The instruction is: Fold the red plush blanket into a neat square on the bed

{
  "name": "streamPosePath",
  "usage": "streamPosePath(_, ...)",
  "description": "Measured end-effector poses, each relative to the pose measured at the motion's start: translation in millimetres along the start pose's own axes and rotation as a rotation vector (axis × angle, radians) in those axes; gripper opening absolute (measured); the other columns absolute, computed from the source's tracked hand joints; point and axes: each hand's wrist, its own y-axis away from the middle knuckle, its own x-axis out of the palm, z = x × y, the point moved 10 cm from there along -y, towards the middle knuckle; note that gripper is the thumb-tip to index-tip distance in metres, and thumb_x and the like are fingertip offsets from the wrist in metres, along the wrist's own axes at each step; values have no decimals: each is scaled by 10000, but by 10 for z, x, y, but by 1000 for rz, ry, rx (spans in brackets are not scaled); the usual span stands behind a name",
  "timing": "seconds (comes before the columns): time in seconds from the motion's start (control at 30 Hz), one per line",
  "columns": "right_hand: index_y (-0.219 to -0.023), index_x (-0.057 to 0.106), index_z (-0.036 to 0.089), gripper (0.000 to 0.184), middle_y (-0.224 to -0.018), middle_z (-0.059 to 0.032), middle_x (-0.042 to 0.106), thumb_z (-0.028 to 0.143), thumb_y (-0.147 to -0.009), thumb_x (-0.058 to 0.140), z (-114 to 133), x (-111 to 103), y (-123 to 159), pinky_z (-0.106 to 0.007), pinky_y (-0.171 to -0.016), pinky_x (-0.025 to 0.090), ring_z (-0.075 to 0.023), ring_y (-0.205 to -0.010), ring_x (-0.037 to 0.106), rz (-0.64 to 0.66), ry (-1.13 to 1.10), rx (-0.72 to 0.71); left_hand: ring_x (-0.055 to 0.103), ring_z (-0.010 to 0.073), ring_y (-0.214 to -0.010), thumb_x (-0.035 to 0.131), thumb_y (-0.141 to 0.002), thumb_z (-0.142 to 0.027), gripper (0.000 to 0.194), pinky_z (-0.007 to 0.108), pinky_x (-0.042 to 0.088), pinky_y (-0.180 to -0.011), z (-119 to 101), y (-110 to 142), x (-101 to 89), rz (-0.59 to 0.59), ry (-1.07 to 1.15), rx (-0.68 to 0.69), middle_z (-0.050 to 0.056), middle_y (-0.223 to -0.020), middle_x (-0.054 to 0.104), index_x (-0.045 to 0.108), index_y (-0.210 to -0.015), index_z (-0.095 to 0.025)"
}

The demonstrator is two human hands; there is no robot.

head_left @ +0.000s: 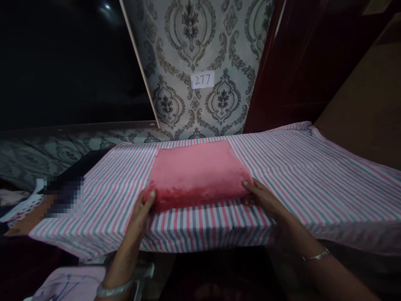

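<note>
A pink, velvety cushion (197, 167) lies on a striped cloth (291, 175), its near edge a deeper red and close to the table's front. At its near left corner is my left hand (143, 209), thumb on top and the other fingers hidden underneath. My right hand (260, 195) grips the near right corner in the same way, with the thumb above and curled fingers below. The cushion looks nearly flat, and its near edge hangs slightly over the front.
A large dark screen (69, 62) stands at the back left, before patterned wallpaper. A paper marked 277 (203, 79) is stuck on the wall. Right of it rise a glossy dark red panel (288, 62) and a brown board (366, 96). A pink seat (73, 280) is at lower left.
</note>
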Motion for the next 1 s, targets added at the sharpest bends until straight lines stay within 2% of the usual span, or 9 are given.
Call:
streamPosePath(0.07,-952,465,209,554,-476,31,551,659,-701,667,-13,-12,-13,-220,-395,325,-125,-393,486,-16,65,-6,664,255,-986,800,-626,-565,671,342,519,-881,12,-22,-31,-5,-32,17,79,-1046,724,629,-1145,-175)
streamPosePath(0.2,-941,482,209,524,-486,78,470,609,-675,692,24,-93,-11,-216,-380,240,-90,-378,402,-85,126,-62,669,222,-848,811,-597,-546,618,316,535,-793,-98,-86,-266,-119,-112,102,43,-934,728,645,-1057,-169)
streamPosePath(0.27,-936,489,211,509,-506,76,468,596,-677,697,3,-94,0,-219,-385,230,-89,-392,403,-68,127,-55,670,221,-842,810,-598,-536,604,316,537,-785,-142,-103,-304,-104,-142,97,35,-922,729,650,-1059,-179)
streamPosePath(0.4,-902,494,207,508,-497,66,477,645,-714,669,-38,-66,29,-220,-400,238,-82,-402,388,-7,102,-57,670,277,-985,853,-564,-481,662,363,524,-887,-43,-101,-236,28,-141,-16,64,-971,740,657,-1121,-182)
streamPosePath(0.6,-1001,525,210,544,-510,64,488,692,-768,619,48,-40,20,-227,-398,297,-107,-405,432,5,40,-78,622,315,-1150,791,-635,-574,647,423,478,-1011,117,-166,-323,-27,3,-127,104,-1099,725,685,-1129,-171)
streamPosePath(0.7,-1108,570,222,546,-809,-32,683,655,-782,633,149,-73,-31,-294,-601,507,-187,-672,639,-39,18,-159,597,304,-1205,814,-647,-498,621,426,439,-1067,49,-193,-279,-36,-66,-111,90,-1130,720,669,-1174,-205)
streamPosePath(0.8,-1186,591,227,598,-1184,-96,677,630,-752,675,205,-69,-87,-411,-944,498,-280,-1056,641,-34,63,-269,622,318,-1168,829,-617,-504,696,444,461,-1047,18,-189,-199,-6,-103,-136,83,-1114,727,633,-1219,-213)
streamPosePath(0.87,-1225,587,223,628,-1251,-103,655,625,-752,676,168,-59,-125,-449,-1005,464,-302,-1134,612,-16,92,-281,642,324,-1133,838,-587,-522,766,442,493,-1010,54,-198,-191,17,-106,-181,83,-1117,725,605,-1252,-221)
streamPosePath(1.0,-1247,591,229,618,-1224,-100,666,605,-763,672,128,-100,-185,-448,-970,484,-305,-1109,621,-30,68,-273,669,310,-1087,806,-633,-532,799,449,541,-943,165,-321,-369,-53,-111,-250,69,-1185,697,524,-1343,-298)
